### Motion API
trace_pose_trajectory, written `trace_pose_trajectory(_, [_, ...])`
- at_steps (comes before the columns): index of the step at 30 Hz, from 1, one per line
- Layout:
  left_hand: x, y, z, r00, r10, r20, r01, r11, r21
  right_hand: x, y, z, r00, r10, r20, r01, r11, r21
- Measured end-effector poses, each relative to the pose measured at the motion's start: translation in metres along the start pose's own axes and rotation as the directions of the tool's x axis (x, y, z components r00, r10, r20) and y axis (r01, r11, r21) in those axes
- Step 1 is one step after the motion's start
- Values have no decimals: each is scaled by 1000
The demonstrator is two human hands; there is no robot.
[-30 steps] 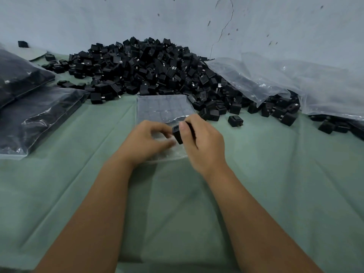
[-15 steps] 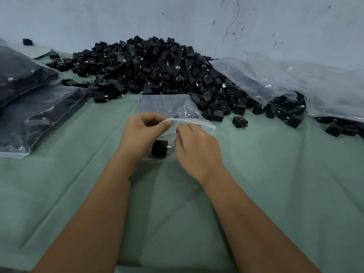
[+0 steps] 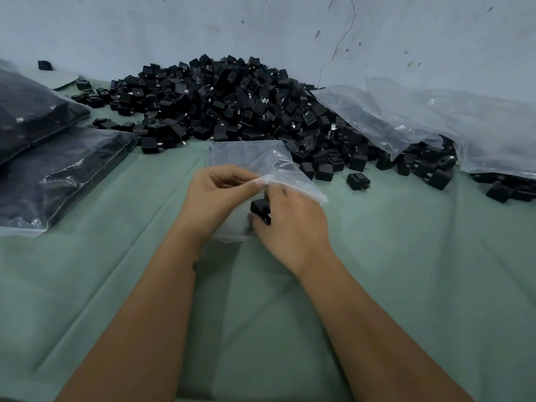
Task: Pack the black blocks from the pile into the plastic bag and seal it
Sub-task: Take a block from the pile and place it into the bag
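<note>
Green cloth [image 3: 406, 271] covers the table. My left hand [image 3: 214, 198] pinches the bag's [image 3: 278, 177] mouth up; my right hand [image 3: 290, 224] grips one block [image 3: 259, 208] there. Next I push it inside, away from the far pile [image 3: 226, 103].

There is a single view, taken from a wide-angle camera on the person's head, looking forward and down along both forearms to the left hand [image 3: 216, 195] and the right hand [image 3: 290, 221], which meet close below it at mid-frame. It faces a pale wall [image 3: 261, 27] across a green cloth [image 3: 406, 271] that fills the lower frame. The wide lens bends the far edge, taking in the pile of black blocks [image 3: 232, 103] at the wall and bags on both sides.
</note>
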State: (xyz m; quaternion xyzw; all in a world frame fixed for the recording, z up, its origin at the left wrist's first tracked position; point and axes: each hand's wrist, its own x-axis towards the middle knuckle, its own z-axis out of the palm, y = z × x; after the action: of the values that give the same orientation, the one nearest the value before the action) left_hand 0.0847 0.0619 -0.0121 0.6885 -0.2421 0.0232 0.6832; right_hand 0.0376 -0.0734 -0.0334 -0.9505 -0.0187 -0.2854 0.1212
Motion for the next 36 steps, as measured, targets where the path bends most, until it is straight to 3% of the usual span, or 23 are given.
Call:
trace_pose_trajectory(2, [-2,2,0,993,21,113,-16,999,-37,-1,0,-2,998,56,32,-56,998,8])
trace_pose_trajectory(4, [-4,4,0,994,18,104,-17,1000,-15,-2,-1,-1,991,94,90,-93,996,-15])
trace_pose_trajectory(8, [-1,1,-4,973,-7,-230,14,1000,28,2,0,3,978,172,120,-168,985,-46])
trace_pose_trajectory(11, [4,-2,-9,882,-110,-459,107,994,-32,2,-2,1,980,182,74,-184,983,13])
trace_pose_trajectory(14, [8,-6,-12,806,-215,-551,185,977,-110,-2,-3,-1,984,165,74,-166,986,7])
trace_pose_trajectory(19, [13,-12,-14,789,-288,-542,236,958,-165,0,-5,-1,974,158,160,-158,987,-13])
trace_pose_trajectory(22, [12,-14,-12,809,-258,-529,220,966,-135,2,-6,2,956,163,243,-164,986,-16])
trace_pose_trajectory(26, [12,-14,-10,832,-230,-505,214,973,-90,4,-7,0,936,172,306,-228,961,158])
trace_pose_trajectory(30, [12,-12,-10,842,-206,-498,205,977,-56,4,-5,5,913,161,376,-215,971,108])
trace_pose_trajectory(33, [11,-8,-8,857,-167,-487,169,985,-40,6,-5,7,957,127,260,-176,969,175])
trace_pose_trajectory(36, [5,-6,-6,938,-82,-335,97,995,29,7,-6,7,971,61,233,-90,989,113])
